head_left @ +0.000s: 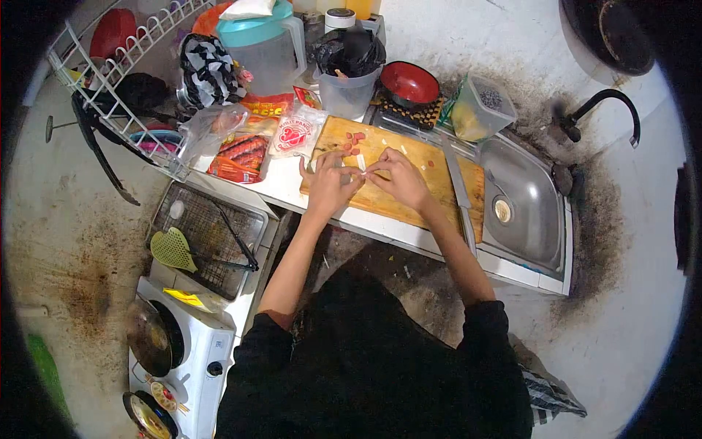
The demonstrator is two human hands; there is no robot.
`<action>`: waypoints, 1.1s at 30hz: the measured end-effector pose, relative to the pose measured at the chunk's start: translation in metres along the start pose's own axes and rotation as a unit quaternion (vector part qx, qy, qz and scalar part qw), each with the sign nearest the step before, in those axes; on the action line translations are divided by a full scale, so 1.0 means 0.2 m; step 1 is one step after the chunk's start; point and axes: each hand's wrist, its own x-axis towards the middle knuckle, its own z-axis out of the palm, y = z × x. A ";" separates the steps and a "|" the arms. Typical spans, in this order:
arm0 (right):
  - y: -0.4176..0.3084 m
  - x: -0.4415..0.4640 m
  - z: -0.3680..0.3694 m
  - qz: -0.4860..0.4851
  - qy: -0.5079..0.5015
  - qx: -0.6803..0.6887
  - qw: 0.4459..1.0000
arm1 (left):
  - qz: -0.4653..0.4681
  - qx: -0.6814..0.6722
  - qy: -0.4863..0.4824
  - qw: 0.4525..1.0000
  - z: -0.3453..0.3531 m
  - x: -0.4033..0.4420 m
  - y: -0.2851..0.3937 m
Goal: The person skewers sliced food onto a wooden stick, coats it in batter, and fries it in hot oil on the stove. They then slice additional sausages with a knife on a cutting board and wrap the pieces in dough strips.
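Above the wooden cutting board (402,203) my two hands meet, fingertips nearly touching. My left hand (333,183) has thumb and finger pinched on a small pale thing, too small to name. My right hand (398,178) pinches at the same spot from the other side. Reddish sausage pieces (354,143) lie on the board behind my hands, with a white strip (360,162) near my fingers. A long knife (458,179) rests along the board's right side. Left of the board are a white printed bag (296,133) and a red sausage pack (241,156).
A steel sink (523,197) with a black faucet (607,99) is at right. Behind the board stand a red bowl (409,83), a bin with a black bag (344,91) and a lidded pitcher (259,55). A stove (208,358) and wire rack tray (208,227) are at left.
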 end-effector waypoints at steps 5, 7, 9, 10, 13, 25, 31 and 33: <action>0.01 0.01 0.01 0.018 0.019 0.050 0.998 | -0.001 0.022 -0.003 1.000 0.00 0.03 0.00; 0.00 -0.01 0.00 0.007 0.016 -0.014 1.000 | -0.010 -0.008 0.015 1.000 0.01 0.03 -0.01; -0.05 -0.01 -0.03 -0.009 0.020 -0.042 0.999 | -0.024 -0.015 0.014 0.999 -0.03 0.03 0.02; -0.08 -0.01 -0.04 -0.024 0.025 -0.070 0.997 | -0.037 -0.023 0.012 0.999 -0.05 0.02 0.04; -0.11 -0.01 -0.04 -0.031 0.038 -0.090 0.995 | -0.047 -0.359 0.049 0.931 -0.01 -0.01 -0.02; -0.04 0.10 -0.03 0.047 -0.014 -0.034 0.998 | -0.270 -0.625 -0.051 0.731 -0.05 -0.18 0.17; -0.03 0.12 -0.03 0.064 0.022 -0.024 0.997 | -0.285 -0.670 -0.057 0.683 -0.07 -0.16 0.19; -0.04 0.11 -0.02 0.038 0.026 -0.054 0.998 | -0.292 -0.687 -0.041 0.664 -0.06 -0.17 0.19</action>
